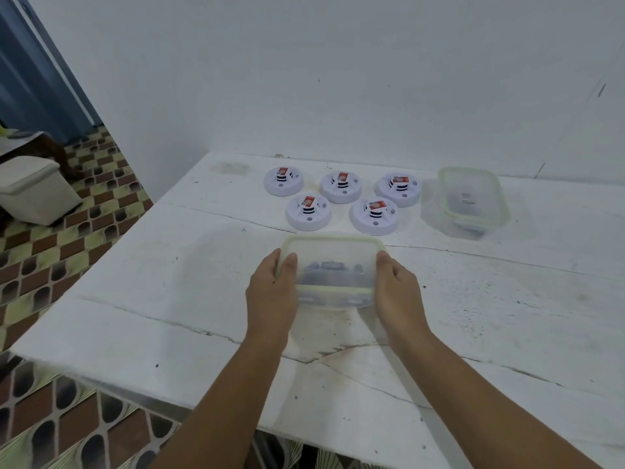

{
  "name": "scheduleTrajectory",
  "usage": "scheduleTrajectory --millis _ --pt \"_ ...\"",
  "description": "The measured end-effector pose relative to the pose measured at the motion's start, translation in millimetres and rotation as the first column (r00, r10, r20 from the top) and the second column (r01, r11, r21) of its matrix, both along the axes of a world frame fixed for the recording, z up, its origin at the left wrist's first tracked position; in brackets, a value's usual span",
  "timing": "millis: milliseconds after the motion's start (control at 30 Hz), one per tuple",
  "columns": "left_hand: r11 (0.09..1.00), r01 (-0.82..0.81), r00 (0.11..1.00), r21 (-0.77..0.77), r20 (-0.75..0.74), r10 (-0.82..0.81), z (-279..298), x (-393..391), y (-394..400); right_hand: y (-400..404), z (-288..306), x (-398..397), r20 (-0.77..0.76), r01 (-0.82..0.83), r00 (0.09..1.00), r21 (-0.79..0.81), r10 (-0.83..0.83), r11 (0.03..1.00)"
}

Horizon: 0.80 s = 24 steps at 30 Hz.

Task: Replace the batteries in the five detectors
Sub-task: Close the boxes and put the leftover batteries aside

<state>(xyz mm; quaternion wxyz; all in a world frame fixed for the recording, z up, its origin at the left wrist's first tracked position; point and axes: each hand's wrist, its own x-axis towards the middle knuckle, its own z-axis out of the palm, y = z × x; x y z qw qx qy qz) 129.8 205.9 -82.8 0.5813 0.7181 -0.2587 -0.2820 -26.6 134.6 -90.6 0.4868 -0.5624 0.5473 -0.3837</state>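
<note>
Several white round detectors [341, 187] with red labels lie in two rows at the back of the white table [507, 316]. In front of them stands a clear lidded container [333, 252] with a green rim and dark batteries inside. My left hand [272, 286] grips its left end, thumb on the lid. My right hand [397, 287] holds its right end the same way.
A second clear green-rimmed container [473, 179] stands at the back right with a few small items inside. The white wall runs close behind the table. A beige bin [33, 191] sits on the patterned floor to the left.
</note>
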Motion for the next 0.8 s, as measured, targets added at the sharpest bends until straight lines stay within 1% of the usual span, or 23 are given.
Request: scheduleTrajectory --millis 67,200,233,267,300,367,400,467,533,567,600,700,767,800 --pt "1.0 0.005 0.999 -0.025 -0.031 -0.006 -1 0 -1 -1 -1 2 0.024 0.016 1.0 0.035 -0.017 0.999" --pt "0.998 0.067 0.998 0.016 0.015 -0.067 4 8 0 -11 1 -7 0.043 -0.06 0.997 0.061 0.057 0.996" --pt "0.996 0.079 0.996 0.031 0.027 -0.08 5 9 1 -15 1 -9 0.007 -0.077 0.997 0.064 0.077 0.995" --pt "0.998 0.058 0.997 0.039 0.048 -0.06 5 7 3 -17 4 -12 -0.066 -0.089 0.993 0.056 0.093 0.994" --pt "1.0 0.005 0.995 0.02 0.099 -0.007 6 1 7 -21 7 -14 -0.145 -0.091 0.985 0.007 0.091 0.996" --pt "0.989 -0.114 0.96 -0.092 0.246 0.133 8 -21 20 -29 18 -15 -0.21 -0.133 0.972 -0.145 0.101 0.98" --pt "0.982 -0.14 0.943 -0.124 0.286 0.17 8 -34 27 -34 24 -13 -0.234 -0.178 0.964 -0.203 0.129 0.963" --pt "0.984 -0.127 0.945 -0.125 0.288 0.158 7 -54 35 -43 34 -7 -0.346 -0.322 0.91 -0.243 0.228 0.915" --pt "0.993 -0.076 0.964 -0.086 0.25 0.095 3 -64 34 -48 37 -3 -0.471 -0.459 0.819 -0.192 0.329 0.868" --pt "0.997 -0.051 0.971 -0.066 0.229 0.065 2 -66 31 -48 37 -3 -0.505 -0.488 0.789 -0.168 0.35 0.857" --pt "0.998 -0.03 0.975 -0.059 0.219 0.042 0 -65 28 -46 36 -4 -0.528 -0.482 0.78 -0.165 0.336 0.86" --pt "0.999 0.004 0.966 -0.032 0.257 0.005 -2 -50 15 -35 33 -15 -0.561 -0.374 0.803 -0.209 0.203 0.904" --pt "1.0 0.025 0.957 -0.008 0.289 -0.022 0 -33 5 -24 30 -24 -0.526 -0.314 0.834 -0.201 0.168 0.928" --pt "0.999 0.047 0.961 -0.006 0.274 -0.044 2 -26 2 -19 29 -28 -0.493 -0.293 0.853 -0.182 0.171 0.938"
